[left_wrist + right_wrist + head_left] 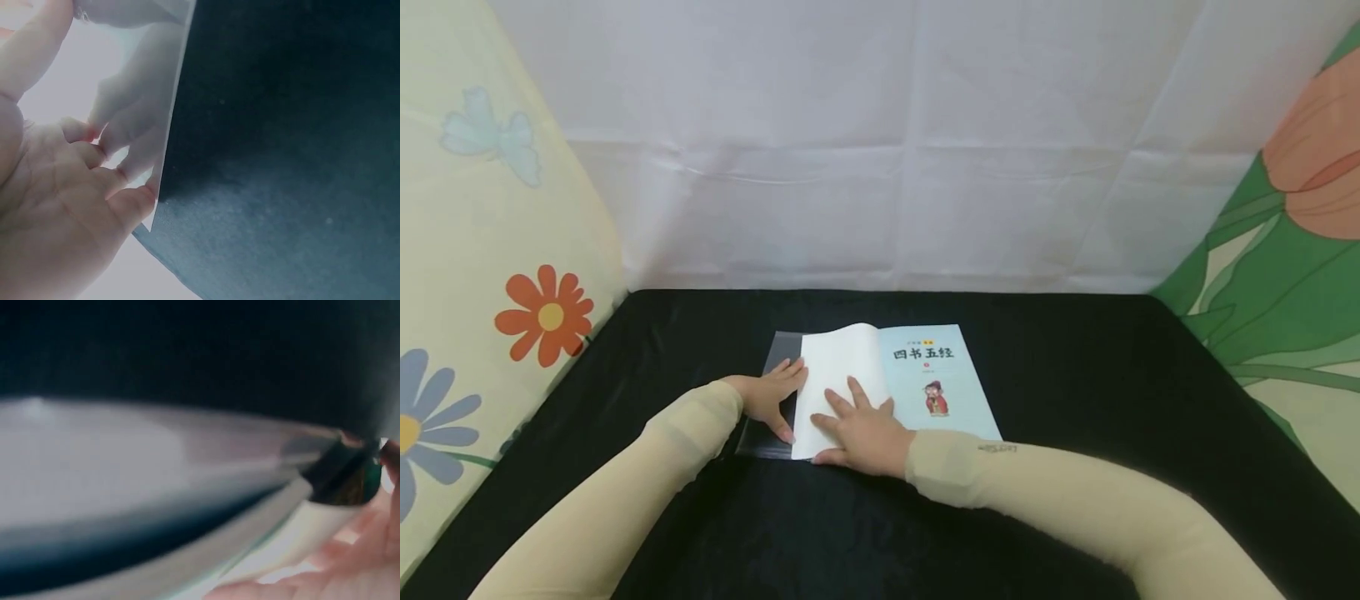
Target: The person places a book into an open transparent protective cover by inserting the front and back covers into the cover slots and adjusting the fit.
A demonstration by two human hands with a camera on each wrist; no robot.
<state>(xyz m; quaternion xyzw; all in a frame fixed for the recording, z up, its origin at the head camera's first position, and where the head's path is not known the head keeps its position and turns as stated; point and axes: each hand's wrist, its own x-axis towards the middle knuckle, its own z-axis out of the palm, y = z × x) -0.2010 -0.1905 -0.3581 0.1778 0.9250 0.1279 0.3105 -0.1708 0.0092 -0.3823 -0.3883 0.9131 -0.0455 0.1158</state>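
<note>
A book [970,392] lies open on the black cloth. Its right page is light blue, with Chinese characters and a small robed figure; its left page [842,358] is white. Past that page's left edge reaches a clear plastic cover sheet [787,343]. My left hand [767,396] rests on this plastic, fingers spread, fingertips touching the white page's edge. With fingers fanned out, my right hand [868,433] presses flat on the white page. In the left wrist view, the left fingers [128,206] lie against the glossy sheet. The right wrist view catches the book's edge [206,569], blurred.
A black cloth [1060,367] covers the table around the book. White fabric [880,208] hangs behind it. Floral panels stand on both sides, with a red flower [550,317] on the left and a large tulip [1318,150] on the right.
</note>
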